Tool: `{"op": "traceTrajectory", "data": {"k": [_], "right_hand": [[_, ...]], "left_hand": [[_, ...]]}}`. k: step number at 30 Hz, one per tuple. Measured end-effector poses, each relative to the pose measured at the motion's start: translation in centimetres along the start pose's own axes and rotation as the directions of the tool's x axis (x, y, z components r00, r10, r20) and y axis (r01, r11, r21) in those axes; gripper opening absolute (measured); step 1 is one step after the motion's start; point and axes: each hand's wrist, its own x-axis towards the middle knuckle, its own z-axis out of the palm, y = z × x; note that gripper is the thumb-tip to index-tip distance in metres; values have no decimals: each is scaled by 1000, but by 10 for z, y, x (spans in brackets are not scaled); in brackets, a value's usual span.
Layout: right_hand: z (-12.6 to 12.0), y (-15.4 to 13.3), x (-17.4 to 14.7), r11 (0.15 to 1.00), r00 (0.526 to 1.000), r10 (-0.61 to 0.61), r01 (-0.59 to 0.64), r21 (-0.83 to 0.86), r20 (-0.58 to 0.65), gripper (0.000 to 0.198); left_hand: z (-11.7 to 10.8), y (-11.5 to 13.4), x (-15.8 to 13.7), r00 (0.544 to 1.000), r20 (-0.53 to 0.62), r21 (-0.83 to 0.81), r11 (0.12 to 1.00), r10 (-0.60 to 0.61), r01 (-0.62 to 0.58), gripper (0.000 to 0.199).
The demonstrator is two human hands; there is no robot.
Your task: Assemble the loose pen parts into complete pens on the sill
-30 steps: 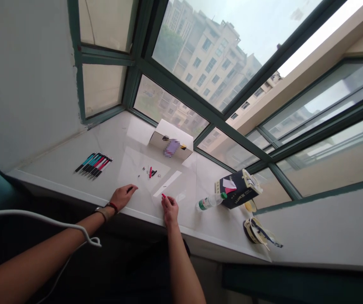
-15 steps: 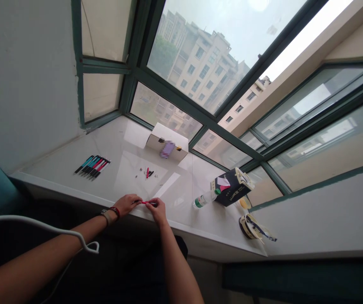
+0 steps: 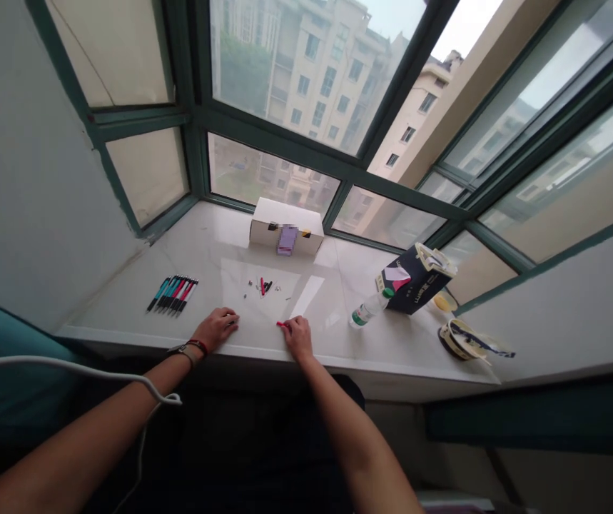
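My right hand is closed on a short red pen barrel, whose red end sticks out to the left of the fingers just above the counter. To its left, my left hand rests near the front edge with curled fingers. Something small and dark shows at those fingertips, too small to name. Beyond the hands lie loose pen parts, red, black and metallic. On the left, several pens with turquoise, black, red and white barrels lie in a row.
A white box with a purple item on its front stands by the window. To the right are a water bottle, a dark blue carton and a round container. A white cable hangs over my left forearm.
My hands, together on the red pen piece before, have moved apart. The red piece stays in my right hand, to the right. The camera view has turned and shifted.
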Motion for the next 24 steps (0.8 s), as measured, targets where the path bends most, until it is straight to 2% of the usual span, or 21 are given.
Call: {"op": "traceTrajectory", "data": {"k": [7,12,17,21,24], "right_hand": [[-1,-1,-3,993,998,41,-46,-112,-51,13],[-3,-5,-1,985,999,28,-34,-170,-39,15],[-3,-4,-1,983,999,21,-29,-179,-43,14],[-2,-3,-1,983,998,28,-37,-181,-48,13],[-3,-4,0,983,998,38,-46,-177,-50,13]], "left_hand": [[-28,6,8,991,120,129,989,59,-75,37],[-47,26,39,983,150,385,909,107,-158,32],[-42,47,92,949,254,507,809,188,-296,32],[-30,58,126,955,252,561,780,158,-277,31],[-24,59,140,950,272,564,774,156,-289,31]]}}
